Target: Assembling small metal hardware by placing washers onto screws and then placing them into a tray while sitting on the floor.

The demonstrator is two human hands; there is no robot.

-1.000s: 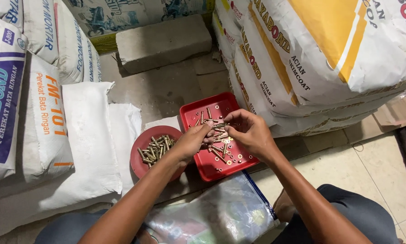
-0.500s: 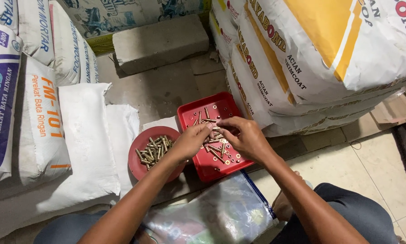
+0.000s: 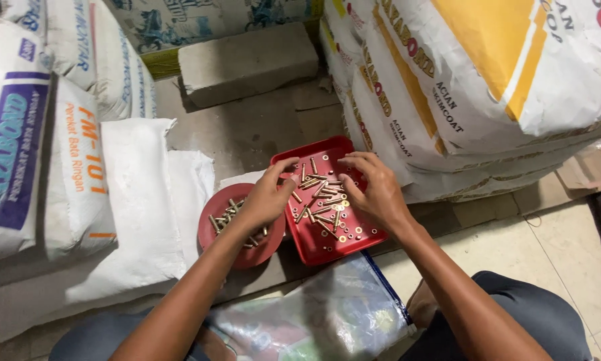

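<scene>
Brass-coloured screws and small washers [image 3: 327,207] lie scattered in the red square plastic tray [image 3: 340,249] on the floor, between the round red bowl of screws [image 3: 215,235] at its left edge and the stacked white sacks [image 3: 461,107] to its right. Sorting goes best with light fingertip picks, one piece at a time, the tray kept flat. The left hand [image 3: 268,197] has its fingers [image 3: 288,164] loosely spread at the tray's left edge; the right hand [image 3: 375,190] hovers half-curled over the pile, and whether either pinches a piece I cannot tell.
</scene>
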